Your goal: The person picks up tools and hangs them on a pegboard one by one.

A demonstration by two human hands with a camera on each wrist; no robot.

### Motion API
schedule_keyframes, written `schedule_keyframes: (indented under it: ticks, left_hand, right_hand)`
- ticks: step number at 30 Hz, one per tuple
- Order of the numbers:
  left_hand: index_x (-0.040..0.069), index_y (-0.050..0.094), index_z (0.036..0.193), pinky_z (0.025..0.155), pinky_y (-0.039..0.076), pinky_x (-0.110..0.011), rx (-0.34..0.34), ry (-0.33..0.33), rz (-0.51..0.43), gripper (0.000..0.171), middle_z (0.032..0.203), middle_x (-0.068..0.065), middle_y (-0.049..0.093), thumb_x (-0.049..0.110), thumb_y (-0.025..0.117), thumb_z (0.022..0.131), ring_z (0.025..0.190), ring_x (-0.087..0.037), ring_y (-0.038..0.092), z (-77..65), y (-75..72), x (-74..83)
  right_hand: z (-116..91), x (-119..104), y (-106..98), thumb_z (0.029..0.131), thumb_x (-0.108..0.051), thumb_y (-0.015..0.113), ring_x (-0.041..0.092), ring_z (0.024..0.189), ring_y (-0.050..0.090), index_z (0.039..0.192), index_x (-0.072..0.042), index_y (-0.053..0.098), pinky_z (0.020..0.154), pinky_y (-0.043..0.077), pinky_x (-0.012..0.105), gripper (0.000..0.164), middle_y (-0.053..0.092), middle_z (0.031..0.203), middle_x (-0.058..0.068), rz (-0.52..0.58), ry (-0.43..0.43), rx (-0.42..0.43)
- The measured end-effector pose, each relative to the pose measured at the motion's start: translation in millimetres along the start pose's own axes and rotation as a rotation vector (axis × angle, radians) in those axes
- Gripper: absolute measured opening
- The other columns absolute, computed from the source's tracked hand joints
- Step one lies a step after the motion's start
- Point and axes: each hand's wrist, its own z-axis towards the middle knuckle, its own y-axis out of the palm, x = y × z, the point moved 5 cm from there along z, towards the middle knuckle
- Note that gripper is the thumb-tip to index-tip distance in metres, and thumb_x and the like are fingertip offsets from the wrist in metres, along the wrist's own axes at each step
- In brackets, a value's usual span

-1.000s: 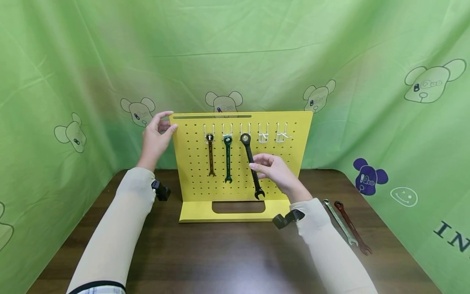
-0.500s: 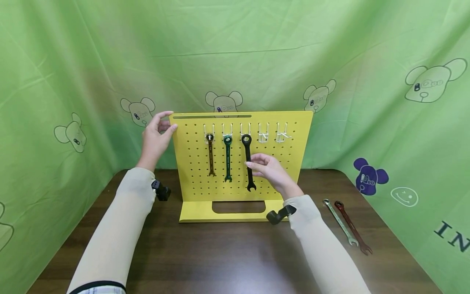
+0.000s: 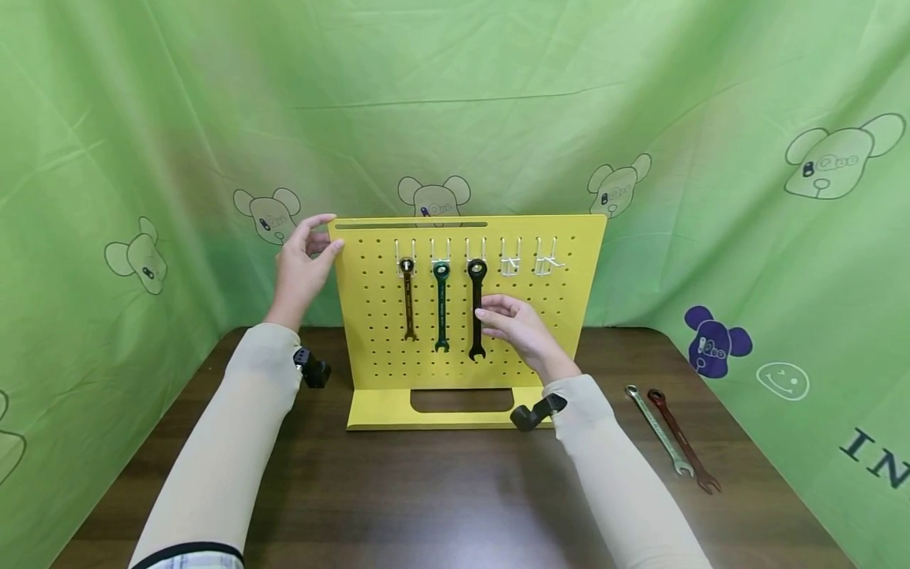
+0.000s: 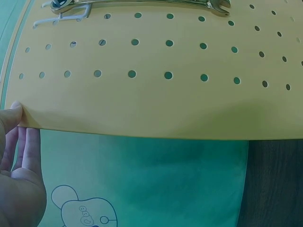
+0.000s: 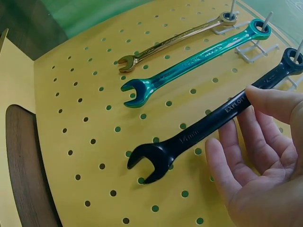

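Note:
A yellow pegboard [image 3: 526, 340] stands upright on the table. My left hand [image 3: 302, 269] grips its upper left edge, thumb in front and fingers behind, as the left wrist view also shows. My right hand [image 3: 522, 328] holds a black combination wrench [image 3: 477, 316] by the shaft between thumb and fingers. The black wrench hangs nearly vertical, open end down, and in the right wrist view a white hook passes through its ring end. To its left hang a green wrench [image 3: 441, 312] and a bronze-coloured wrench [image 3: 408, 304], each on its own hook.
Two bare white hooks [image 3: 509, 265] sit on the board's right part. A silver wrench [image 3: 661, 435] and a dark red wrench [image 3: 686, 442] lie on the brown table [image 3: 426, 498] at the right. A green printed curtain [image 3: 455, 103] encloses the table.
The black wrench has swung from a slant to near vertical, its lower end shifting left and up. My right hand has moved slightly left with it. My left hand stays put.

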Motion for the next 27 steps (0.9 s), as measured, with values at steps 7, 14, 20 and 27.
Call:
schedule_keyframes:
  ticks: [7, 14, 20, 27]
  left_hand:
    - [0.018, 0.058, 0.138, 0.092, 0.054, -0.034, 0.001, -0.018, 0.007, 0.041, 0.115, -0.014, 0.067, 0.014, 0.068, 0.097, 0.107, -0.023, 0.063, -0.6, -0.3, 1.6]
    - [0.017, 0.058, 0.138, 0.091, 0.054, -0.035, 0.000, -0.016, 0.008, 0.042, 0.115, -0.014, 0.067, 0.013, 0.068, 0.097, 0.106, -0.023, 0.063, -0.9, -0.5, 2.0]
    - [0.018, 0.059, 0.137, 0.091, 0.055, -0.035, -0.001, -0.011, 0.006, 0.042, 0.114, -0.014, 0.067, 0.012, 0.068, 0.097, 0.106, -0.023, 0.063, -0.9, 0.0, 2.7]
    - [0.018, 0.058, 0.138, 0.090, 0.055, -0.034, -0.003, -0.014, 0.005, 0.042, 0.114, -0.012, 0.067, 0.012, 0.068, 0.097, 0.106, -0.021, 0.063, -1.7, -1.1, 3.1]
  right_hand:
    - [-3.8, -1.5, -2.9, 0.098, -0.008, 0.064, 0.027, 0.115, 0.058, 0.135, 0.008, 0.050, 0.099, 0.051, 0.035, 0.043, 0.058, 0.127, 0.016, -0.003, -0.002, -0.006]
    - [-13.4, -6.6, -5.9, 0.099, -0.012, 0.064, 0.043, 0.125, 0.051, 0.135, 0.009, 0.049, 0.100, 0.051, 0.040, 0.045, 0.052, 0.136, 0.027, -0.091, -0.046, -0.036]
    - [-19.5, -8.2, -9.5, 0.099, -0.014, 0.064, 0.043, 0.122, 0.053, 0.133, 0.009, 0.052, 0.099, 0.052, 0.042, 0.043, 0.054, 0.133, 0.028, -0.152, -0.064, -0.042]
    - [-25.9, -7.8, -19.4, 0.099, -0.017, 0.063, 0.043, 0.120, 0.054, 0.133, 0.009, 0.051, 0.096, 0.054, 0.040, 0.045, 0.054, 0.132, 0.027, -0.204, -0.053, -0.055]
